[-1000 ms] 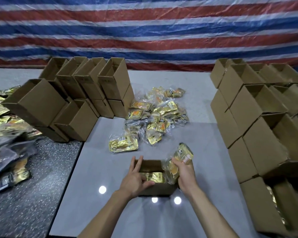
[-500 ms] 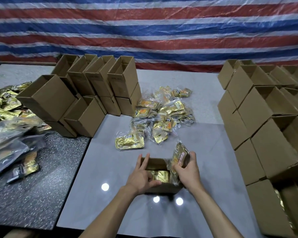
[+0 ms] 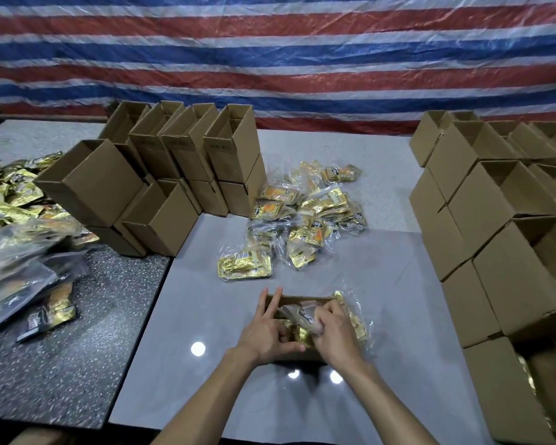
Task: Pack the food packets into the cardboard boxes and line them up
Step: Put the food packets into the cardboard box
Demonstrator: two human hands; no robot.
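Packing the box [image 3: 305, 299]
My right grip [image 3: 334, 335] pinches a packet [image 3: 357, 322], left grip [image 3: 267, 332] clasps its wall; I should push flat.

Left hand [image 3: 267, 335] and right hand [image 3: 336, 335] cover most of the open box [image 3: 302, 299]. Only its far rim and a strip of its near wall show, and its contents are largely hidden. The right hand's fingertips are lost in the crumpled packet [image 3: 357, 320] it grips. Both forearms are cut by the lower edge. The left pile of packets [image 3: 20, 252] is blurred and cut by the left edge. The right box stack [image 3: 511, 284] runs off the right and lower edges. Print on the loose packets [image 3: 308, 216] and on the rear boxes [image 3: 220, 149] is too small to read.
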